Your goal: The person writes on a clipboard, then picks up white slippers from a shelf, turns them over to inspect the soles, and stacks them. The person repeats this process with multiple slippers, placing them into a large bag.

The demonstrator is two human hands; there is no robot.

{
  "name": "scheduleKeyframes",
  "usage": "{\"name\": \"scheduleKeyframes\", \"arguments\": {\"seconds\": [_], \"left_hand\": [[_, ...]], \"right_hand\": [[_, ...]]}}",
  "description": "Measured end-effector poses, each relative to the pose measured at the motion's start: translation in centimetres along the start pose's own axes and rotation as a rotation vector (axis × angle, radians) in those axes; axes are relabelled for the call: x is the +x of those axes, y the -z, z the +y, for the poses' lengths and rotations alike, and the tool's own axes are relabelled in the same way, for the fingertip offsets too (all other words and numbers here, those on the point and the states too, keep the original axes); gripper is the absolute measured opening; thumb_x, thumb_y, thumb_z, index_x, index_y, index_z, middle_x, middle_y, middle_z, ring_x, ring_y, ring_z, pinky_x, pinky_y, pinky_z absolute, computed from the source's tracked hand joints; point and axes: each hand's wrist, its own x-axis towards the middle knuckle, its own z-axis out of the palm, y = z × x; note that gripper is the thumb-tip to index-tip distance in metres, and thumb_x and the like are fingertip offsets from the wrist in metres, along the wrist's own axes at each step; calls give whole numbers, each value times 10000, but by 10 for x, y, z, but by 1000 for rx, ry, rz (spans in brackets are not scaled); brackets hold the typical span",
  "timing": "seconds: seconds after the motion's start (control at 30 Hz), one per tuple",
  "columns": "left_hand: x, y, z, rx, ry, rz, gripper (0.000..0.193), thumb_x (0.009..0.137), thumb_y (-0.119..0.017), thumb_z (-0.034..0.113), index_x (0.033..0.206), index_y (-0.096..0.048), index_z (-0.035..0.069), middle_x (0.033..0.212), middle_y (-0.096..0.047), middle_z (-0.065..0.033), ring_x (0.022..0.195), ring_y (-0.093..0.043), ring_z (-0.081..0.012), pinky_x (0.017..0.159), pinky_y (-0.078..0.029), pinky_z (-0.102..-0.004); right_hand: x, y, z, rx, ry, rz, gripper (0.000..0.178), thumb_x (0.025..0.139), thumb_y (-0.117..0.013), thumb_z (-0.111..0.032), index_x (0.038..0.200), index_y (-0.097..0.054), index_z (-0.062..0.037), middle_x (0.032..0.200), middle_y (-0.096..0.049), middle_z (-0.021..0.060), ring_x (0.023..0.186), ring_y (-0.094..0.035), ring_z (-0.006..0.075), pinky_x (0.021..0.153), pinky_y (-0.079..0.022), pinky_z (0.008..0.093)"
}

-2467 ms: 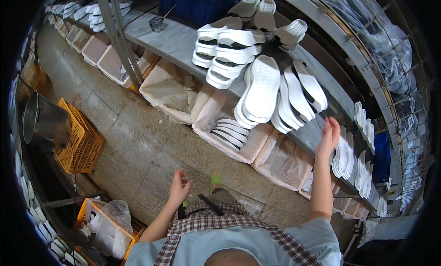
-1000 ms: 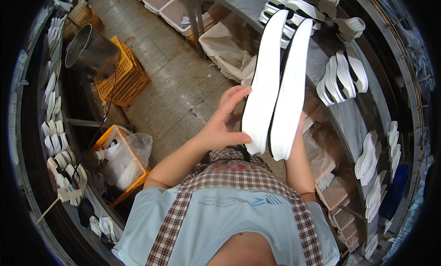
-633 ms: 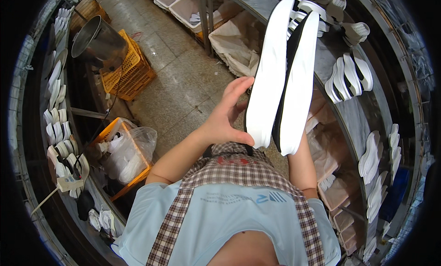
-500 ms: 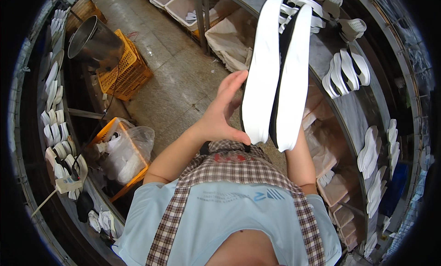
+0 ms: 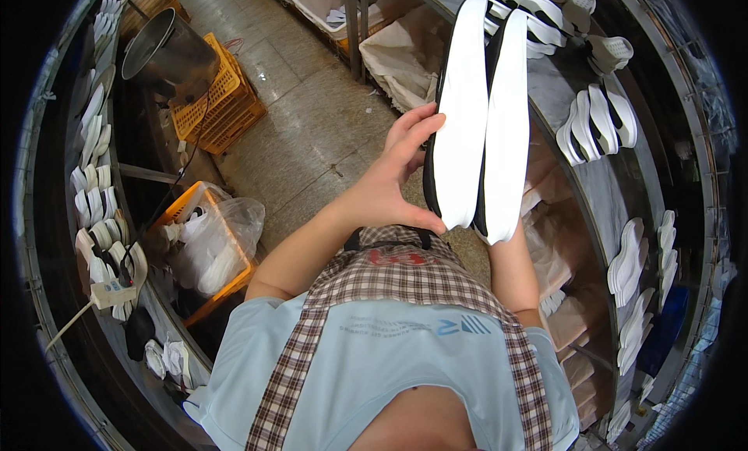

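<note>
Two long white shoe soles with black edges, a left one [image 5: 463, 116] and a right one [image 5: 506, 131], are held up side by side in front of me, almost touching. My left hand [image 5: 399, 170] grips the left sole's outer edge. Its thumb lies near the lower end and its fingers sit higher up, curved round the side. Behind the right sole my right forearm [image 5: 512, 275] rises, and the right hand itself is hidden by the soles.
At right, a curved grey bench [image 5: 580, 190] bears rows of white soles [image 5: 596, 123]. Left of the aisle, a metal bucket [image 5: 167, 57] stands on stacked yellow crates [image 5: 222, 100]. An orange crate [image 5: 226, 283] with a plastic bag is nearer. More soles [image 5: 93, 205] line the left shelf.
The soles and my left hand have shifted a little to the right and away from me. The two soles' lower ends now lie closer together. The whole view has shifted slightly.
</note>
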Motion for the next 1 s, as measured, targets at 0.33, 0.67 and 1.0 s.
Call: {"name": "scheduleKeyframes", "arguments": {"seconds": [0.33,0.67,1.0], "left_hand": [[1,-2,-5,-5,40,26,1233,495,-908,399,1461,-184,150,1470,-52,-128,1369,-147,-338,1043,-342,-497],[0,0,-11,-23,91,40,1249,484,-896,468,1457,-173,164,1468,-37,-127,1382,-99,-353,1048,-316,-549],[8,14,-22,-303,455,513,757,896,-510,285,1440,-23,84,1347,-311,-201,1244,-404,-335,1001,-420,-443]], "right_hand": [[4,4,2,-46,-8,-15,422,950,-333,-173,1235,-453,115,1127,-598,236,955,-648,309,800,-566,382],[9,12,5,-109,-3,-1,406,935,-362,-140,1200,-462,151,1102,-605,242,911,-659,303,780,-568,369],[15,-10,-5,-414,-123,-20,550,880,-514,-128,1356,-318,67,1298,-480,228,1164,-520,307,979,-430,396]]}}
